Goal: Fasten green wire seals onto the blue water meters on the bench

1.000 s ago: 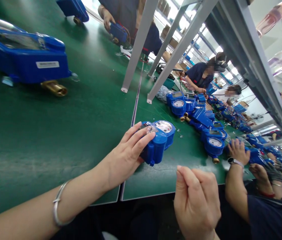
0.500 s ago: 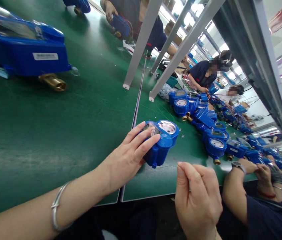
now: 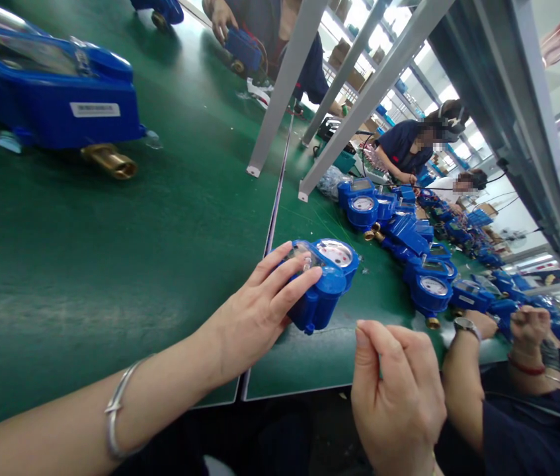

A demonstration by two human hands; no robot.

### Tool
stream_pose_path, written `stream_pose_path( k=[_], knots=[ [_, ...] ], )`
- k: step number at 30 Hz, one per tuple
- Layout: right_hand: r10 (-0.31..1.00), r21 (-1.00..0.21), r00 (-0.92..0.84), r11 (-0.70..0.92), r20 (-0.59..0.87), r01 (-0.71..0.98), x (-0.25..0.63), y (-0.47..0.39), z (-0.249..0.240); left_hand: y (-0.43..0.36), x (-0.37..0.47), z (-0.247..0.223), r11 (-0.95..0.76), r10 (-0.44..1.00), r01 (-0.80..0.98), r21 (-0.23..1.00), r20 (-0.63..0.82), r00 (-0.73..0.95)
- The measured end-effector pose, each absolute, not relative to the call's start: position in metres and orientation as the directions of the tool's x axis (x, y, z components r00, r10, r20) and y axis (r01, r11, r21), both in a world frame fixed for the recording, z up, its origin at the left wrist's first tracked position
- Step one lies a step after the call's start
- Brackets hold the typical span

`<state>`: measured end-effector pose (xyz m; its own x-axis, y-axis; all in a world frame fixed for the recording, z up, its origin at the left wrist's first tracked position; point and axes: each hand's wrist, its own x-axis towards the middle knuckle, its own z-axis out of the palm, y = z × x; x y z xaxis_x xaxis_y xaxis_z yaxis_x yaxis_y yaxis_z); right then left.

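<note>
A blue water meter with a round white dial stands on the green bench, close to its front edge. My left hand lies over its clear display cover, fingers curved round the near side; part of the thumb is hidden. To the right of the meter and apart from it, my right hand is closed in a pinch, thumb against index finger. Whatever may be between those fingertips is too small to make out.
A larger-looking blue meter with a brass fitting sits at the left. Grey metal posts rise from the bench. Several blue meters form a row at the right. Co-workers' hands are beyond my right hand.
My two hands and the meter under my left hand stay almost as they were. At the right, a co-worker's hand has lifted slightly. The view has shifted a little.
</note>
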<state>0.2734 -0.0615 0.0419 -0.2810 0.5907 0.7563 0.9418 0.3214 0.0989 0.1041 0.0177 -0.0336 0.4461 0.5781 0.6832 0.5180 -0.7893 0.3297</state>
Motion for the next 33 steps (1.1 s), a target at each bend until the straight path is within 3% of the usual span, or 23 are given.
stream_pose_path(
  k=[13, 23, 29, 33],
  knots=[
    [0.549, 0.313, -0.419, 0.279, 0.724, 0.908, 0.275, -0.065, 0.037, 0.012, 0.104, -0.029, -0.736, 0.605, 0.614, 0.284, 0.682, 0.410],
    [0.558, 0.377, -0.470, 0.281, 0.684, 0.883, 0.273, -0.063, 0.040, 0.005, 0.098, -0.019, -0.670, 0.731, 0.537, 0.513, 0.581, 0.357],
    [0.567, 0.391, -0.519, 0.340, 0.640, 0.855, 0.272, -0.066, 0.042, 0.008, 0.094, -0.016, -0.652, 0.757, 0.486, 0.582, 0.541, 0.367],
    [0.662, 0.384, -0.551, 0.398, 0.508, 0.833, 0.270, -0.069, 0.040, -0.002, 0.096, -0.017, -0.594, 0.788, 0.515, 0.618, 0.578, 0.215]
  ],
)
